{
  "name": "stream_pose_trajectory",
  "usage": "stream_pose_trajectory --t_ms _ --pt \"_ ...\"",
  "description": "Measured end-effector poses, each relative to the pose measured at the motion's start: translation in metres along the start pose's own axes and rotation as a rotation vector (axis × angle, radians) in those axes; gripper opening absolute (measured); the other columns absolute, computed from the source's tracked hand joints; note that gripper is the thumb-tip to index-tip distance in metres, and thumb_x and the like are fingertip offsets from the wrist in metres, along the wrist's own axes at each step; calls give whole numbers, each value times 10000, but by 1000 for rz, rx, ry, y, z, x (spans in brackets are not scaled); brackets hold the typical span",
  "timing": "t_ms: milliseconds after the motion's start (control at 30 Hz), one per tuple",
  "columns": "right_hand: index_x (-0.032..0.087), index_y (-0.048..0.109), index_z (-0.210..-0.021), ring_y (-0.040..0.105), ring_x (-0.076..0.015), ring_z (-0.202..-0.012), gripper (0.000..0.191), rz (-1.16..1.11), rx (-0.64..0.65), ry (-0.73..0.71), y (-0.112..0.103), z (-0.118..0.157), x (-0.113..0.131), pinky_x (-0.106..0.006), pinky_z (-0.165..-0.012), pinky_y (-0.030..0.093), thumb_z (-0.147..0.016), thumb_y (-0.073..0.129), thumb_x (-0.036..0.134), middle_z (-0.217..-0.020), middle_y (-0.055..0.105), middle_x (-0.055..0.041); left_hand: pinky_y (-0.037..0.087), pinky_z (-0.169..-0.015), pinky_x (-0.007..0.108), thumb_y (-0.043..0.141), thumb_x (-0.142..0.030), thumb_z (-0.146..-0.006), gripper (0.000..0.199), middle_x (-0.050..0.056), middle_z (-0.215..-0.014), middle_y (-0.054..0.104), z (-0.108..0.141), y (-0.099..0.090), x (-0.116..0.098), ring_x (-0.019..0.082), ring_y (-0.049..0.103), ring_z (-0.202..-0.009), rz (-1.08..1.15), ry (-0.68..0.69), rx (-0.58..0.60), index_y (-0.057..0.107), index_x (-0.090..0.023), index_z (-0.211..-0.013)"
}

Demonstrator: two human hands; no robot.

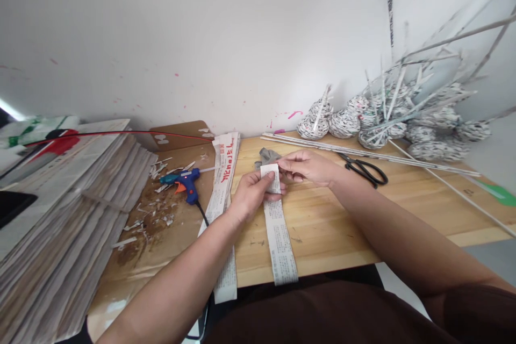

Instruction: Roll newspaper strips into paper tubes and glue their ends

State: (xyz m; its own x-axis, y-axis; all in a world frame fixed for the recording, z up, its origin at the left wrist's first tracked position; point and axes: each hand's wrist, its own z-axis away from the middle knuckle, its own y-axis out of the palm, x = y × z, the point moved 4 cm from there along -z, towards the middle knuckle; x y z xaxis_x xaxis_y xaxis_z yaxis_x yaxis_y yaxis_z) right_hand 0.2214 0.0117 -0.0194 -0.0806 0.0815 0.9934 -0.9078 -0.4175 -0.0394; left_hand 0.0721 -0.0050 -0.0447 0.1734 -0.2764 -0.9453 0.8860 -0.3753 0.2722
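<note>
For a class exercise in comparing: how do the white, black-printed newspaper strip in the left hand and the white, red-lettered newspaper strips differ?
The white, black-printed newspaper strip is gripped by the left hand; the white, red-lettered newspaper strips lie unheld. The gripped strip looks single, while the red-lettered strips are layered. Both are long, narrow printed paper.

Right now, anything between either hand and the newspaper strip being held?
Nothing visible. The left hand grips the newspaper strip near its far end; the right hand's fingertips are at its upper right corner, contact unclear. The grey crumpled item lies just beyond, not between.
</note>
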Motion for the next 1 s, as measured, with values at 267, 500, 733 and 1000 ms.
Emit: stream_pose_trajectory --t_ms 267,500,733,1000 --pt "114 709 -921 416 -69 -495 327 51 12 -30 7 -1 -1 -209 -441 260 -796 662 412 -565 530 21 557 -587 263 703 -419 -754 419 118 -790 728 1 2 0 198 696 -707 -17 -19 28 683 -82 -1003" --pt "110 690 -794 352 -58 -450 298 92 -11 -47 8 0 3 -221 -435 226 -820 613 397 -526 489 33 570 -608 296 668 -455 -782 420 130 -779 728 0 1 3 209 701 -695 11 -40 12 681 -82 -975" --pt "115 672 -771 353 -62 -444 275 112 -14 -25 10 1 4 -224 -440 235 -817 593 373 -508 474 42 562 -578 274 633 -426 -813 381 120 -779 721 0 2 4 202 696 -696 15 -57 28 659 -86 -984" --pt "105 701 -773 409 -73 -499 310 102 -130 -50 7 -2 -3 -223 -465 280 -754 672 414 -566 535 17 574 -601 297 624 -409 -822 379 135 -792 726 2 3 2 224 706 -735 24 -78 14 652 -81 -1010"
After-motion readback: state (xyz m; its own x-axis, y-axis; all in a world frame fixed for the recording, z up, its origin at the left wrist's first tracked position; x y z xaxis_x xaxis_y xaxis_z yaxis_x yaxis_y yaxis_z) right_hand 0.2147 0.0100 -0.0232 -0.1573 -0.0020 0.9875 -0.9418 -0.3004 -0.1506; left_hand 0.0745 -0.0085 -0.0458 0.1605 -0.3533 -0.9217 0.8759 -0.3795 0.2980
